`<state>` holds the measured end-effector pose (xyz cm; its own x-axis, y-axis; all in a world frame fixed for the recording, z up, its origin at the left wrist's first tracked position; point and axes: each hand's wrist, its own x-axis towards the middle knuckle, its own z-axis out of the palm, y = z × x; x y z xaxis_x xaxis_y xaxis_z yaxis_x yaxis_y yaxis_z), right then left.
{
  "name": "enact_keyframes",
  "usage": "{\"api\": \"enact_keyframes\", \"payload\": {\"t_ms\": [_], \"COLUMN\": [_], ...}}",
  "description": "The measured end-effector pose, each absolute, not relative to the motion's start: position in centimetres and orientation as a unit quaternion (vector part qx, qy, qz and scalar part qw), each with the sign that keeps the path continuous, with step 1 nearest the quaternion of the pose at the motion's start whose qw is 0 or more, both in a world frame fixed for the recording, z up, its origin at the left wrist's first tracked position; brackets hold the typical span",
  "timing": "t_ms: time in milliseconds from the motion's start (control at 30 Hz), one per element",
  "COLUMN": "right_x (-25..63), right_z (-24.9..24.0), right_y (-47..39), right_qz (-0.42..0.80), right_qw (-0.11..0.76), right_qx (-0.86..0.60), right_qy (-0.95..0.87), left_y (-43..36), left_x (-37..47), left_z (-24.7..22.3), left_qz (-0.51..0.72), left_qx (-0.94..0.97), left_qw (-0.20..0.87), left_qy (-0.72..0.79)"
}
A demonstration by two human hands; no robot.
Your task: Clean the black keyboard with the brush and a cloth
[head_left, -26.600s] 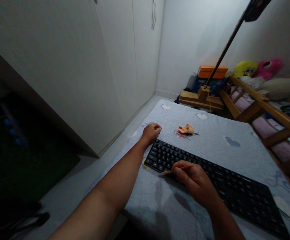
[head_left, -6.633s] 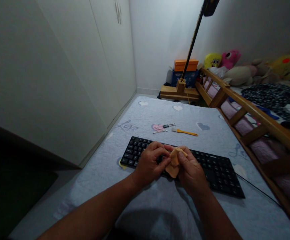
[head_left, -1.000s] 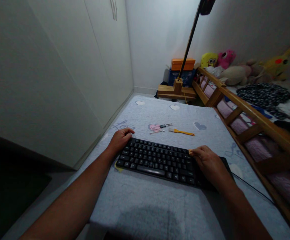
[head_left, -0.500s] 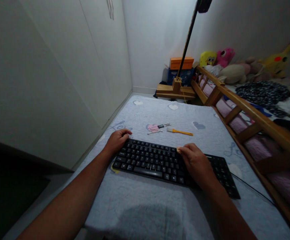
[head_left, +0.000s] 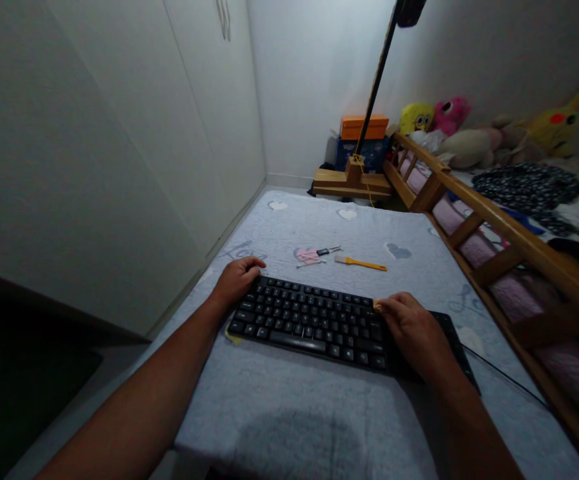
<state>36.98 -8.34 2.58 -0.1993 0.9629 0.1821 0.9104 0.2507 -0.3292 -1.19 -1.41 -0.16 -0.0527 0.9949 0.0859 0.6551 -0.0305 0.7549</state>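
Observation:
A black computer keyboard (head_left: 309,320) lies across the cloth-covered surface, its right part covered by my right hand. My left hand (head_left: 238,277) is closed at its upper left corner, thumb and fingers gripping the edge. Between the closed fingers of my right hand (head_left: 412,327) is a small tan piece (head_left: 377,305), perhaps sponge or cloth, touching the top row of keys towards the right. Beyond the keyboard lie a yellow-handled brush (head_left: 364,264), a small tool with a black and metal handle (head_left: 328,251) and thin white sticks like cotton swabs (head_left: 312,264).
A pale quilted cover with heart prints (head_left: 289,393) spreads under everything. From the keyboard's right side runs a black cable (head_left: 506,377). A wooden bed rail (head_left: 514,243) borders the right, white cabinet doors (head_left: 169,147) the left. Behind stands a wooden-based pole (head_left: 354,177).
My right hand has slid to the right along the keyboard's top row with the tan piece in it. My left hand stays at the corner.

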Motion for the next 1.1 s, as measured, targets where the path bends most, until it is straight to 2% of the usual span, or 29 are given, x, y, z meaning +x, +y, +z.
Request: {"api": "enact_keyframes", "payload": {"t_ms": [467,833,1100], "right_x": [39.9,34.8,34.1], "right_z": [2.5,2.7,2.4], "right_y": [-8.4,-8.0,-7.9], "right_qz": [0.079,0.046,0.049], "right_qw": [0.182,0.244,0.185], "right_qx": [-0.637,-0.56,-0.57], "right_qy": [-0.744,-0.79,-0.799], "left_y": [-1.5,-1.6,-1.5], "left_x": [-1.1,-1.1,-1.2], "left_z": [-0.2,-0.2,-0.2], "left_qz": [0.335,0.328,0.327], "left_qx": [0.633,0.63,0.634], "left_qw": [0.259,0.264,0.259], "left_qy": [0.648,0.652,0.651]}}
